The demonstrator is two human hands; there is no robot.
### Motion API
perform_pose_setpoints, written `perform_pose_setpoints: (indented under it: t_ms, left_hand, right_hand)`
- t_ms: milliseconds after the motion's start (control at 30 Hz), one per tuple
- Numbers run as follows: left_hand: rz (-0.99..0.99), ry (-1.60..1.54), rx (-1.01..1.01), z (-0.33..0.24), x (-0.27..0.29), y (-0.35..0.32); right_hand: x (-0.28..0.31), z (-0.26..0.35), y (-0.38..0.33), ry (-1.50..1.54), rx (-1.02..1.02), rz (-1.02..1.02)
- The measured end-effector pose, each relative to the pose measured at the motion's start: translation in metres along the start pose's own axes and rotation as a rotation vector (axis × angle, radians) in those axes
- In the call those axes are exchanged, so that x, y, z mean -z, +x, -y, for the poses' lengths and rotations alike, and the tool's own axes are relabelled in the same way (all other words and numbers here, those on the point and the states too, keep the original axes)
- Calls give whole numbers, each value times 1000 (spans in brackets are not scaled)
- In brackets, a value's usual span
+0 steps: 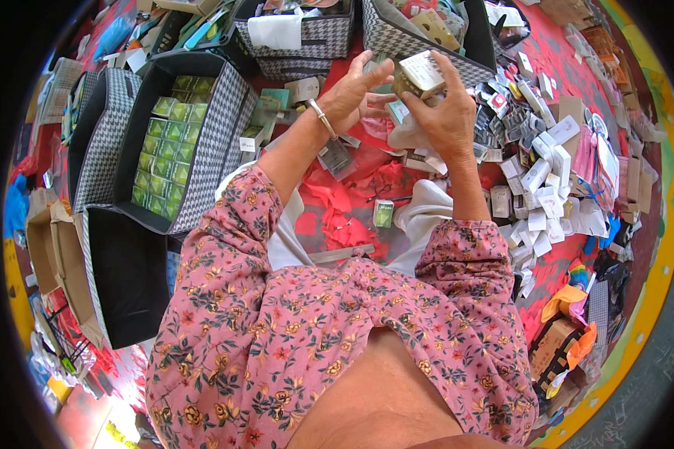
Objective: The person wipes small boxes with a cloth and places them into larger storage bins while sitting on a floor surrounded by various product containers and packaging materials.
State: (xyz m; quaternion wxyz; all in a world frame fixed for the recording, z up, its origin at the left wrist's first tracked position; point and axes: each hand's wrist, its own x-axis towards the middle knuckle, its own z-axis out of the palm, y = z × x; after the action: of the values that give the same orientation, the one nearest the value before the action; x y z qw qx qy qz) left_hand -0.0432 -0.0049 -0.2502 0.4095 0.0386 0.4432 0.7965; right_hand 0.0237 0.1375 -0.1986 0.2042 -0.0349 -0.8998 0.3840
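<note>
Right hand (pixel 445 112): fingers clamped on small gold box (pixel 419 75), held aloft above red floor mat (pixel 337 224)
Left hand (pixel 352 93): fingers apart, just beside box
Risk: one-handed grip may slip; box would drop among white boxes (pixel 539 179)

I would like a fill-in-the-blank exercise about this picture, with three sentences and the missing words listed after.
1. The right hand holds a small gold cardboard box, and the ____ hand touches it with open fingers.
2. The black-and-white houndstooth fabric bin on the person's left is filled with rows of small ____ packets.
3. A thin metal bangle sits on the person's left ____.

Missing words: left; green; wrist
</note>
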Motion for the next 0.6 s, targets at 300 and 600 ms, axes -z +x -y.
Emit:
perform_pose_setpoints:
  t_ms: [300, 600]
  left_hand:
    - [33, -70, 26, 8, 4, 6]
    - [3, -111, -16, 20, -10, -5]
  right_hand:
    - [32, -17, 19, 614, -337, -208]
    - [-19, -6, 11, -247, 302, -132]
